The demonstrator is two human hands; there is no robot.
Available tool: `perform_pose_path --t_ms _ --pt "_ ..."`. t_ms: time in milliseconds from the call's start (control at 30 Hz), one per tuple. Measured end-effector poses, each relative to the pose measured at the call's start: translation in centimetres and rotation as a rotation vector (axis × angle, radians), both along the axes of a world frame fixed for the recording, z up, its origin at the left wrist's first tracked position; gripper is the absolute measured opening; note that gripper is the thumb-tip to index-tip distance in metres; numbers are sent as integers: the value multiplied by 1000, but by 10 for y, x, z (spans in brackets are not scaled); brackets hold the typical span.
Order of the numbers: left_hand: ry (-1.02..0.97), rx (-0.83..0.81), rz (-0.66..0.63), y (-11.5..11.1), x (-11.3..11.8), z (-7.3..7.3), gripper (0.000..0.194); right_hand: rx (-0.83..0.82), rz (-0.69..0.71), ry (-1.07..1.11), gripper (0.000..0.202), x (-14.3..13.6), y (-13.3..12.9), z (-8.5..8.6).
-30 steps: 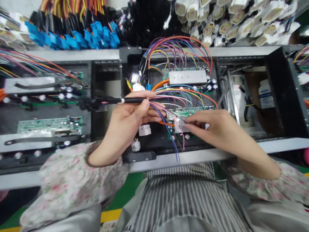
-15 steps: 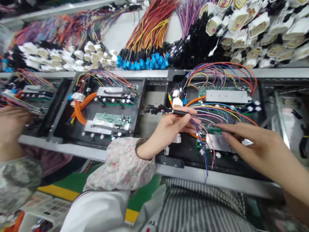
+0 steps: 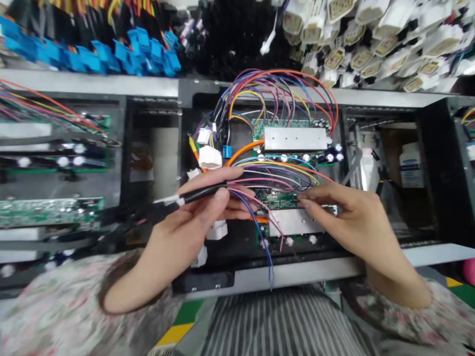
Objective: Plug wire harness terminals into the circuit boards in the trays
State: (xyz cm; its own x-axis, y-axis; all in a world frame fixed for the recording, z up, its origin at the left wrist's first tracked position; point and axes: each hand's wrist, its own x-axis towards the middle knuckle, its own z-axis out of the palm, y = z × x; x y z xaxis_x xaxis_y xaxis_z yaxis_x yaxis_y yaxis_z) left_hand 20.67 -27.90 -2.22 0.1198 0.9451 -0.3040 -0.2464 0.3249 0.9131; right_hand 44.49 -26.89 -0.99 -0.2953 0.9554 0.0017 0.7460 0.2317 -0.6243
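My left hand (image 3: 200, 202) is closed round a black-sleeved wire harness (image 3: 204, 192), thumb on top. Pink and blue loose wires (image 3: 264, 237) hang from its right end across the tray's front edge. My right hand (image 3: 341, 212) pinches at the lower green circuit board (image 3: 278, 199), just above its silver heat sink (image 3: 295, 222); a thin wire seems to be between the fingertips, though its end is hidden. Behind lies the upper board with its own heat sink (image 3: 295, 139) and an arch of coloured wires (image 3: 285, 74). White connectors (image 3: 210, 156) sit left of the boards.
Blue-plug harnesses (image 3: 141, 49) and white-connector harnesses (image 3: 371, 44) are piled along the back shelf. Another tray with boards (image 3: 52, 210) lies to the left. On the right, a white bottle (image 3: 411, 165) stands in a gap beyond the black tray's edge (image 3: 343, 148).
The view has swung right and closer, so the co-worker's hand on the left is out of sight. My left hand still holds the harness; my right fingertips remain at the lower board.
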Motion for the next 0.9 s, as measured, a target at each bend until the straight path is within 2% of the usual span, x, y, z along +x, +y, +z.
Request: perform_pose_path --t_ms 133,567,767,900 --pt "68 -14 13 -1 -1 2 20 -6 42 -18 12 1 5 -5" --pt "183 -38 32 -3 -1 7 18 -19 59 -19 13 1 6 -3" --pt "125 -31 10 -1 -1 6 19 5 115 -36 11 4 6 -8" --pt "-68 -23 0 1 2 3 16 81 95 -98 7 6 -1 2"
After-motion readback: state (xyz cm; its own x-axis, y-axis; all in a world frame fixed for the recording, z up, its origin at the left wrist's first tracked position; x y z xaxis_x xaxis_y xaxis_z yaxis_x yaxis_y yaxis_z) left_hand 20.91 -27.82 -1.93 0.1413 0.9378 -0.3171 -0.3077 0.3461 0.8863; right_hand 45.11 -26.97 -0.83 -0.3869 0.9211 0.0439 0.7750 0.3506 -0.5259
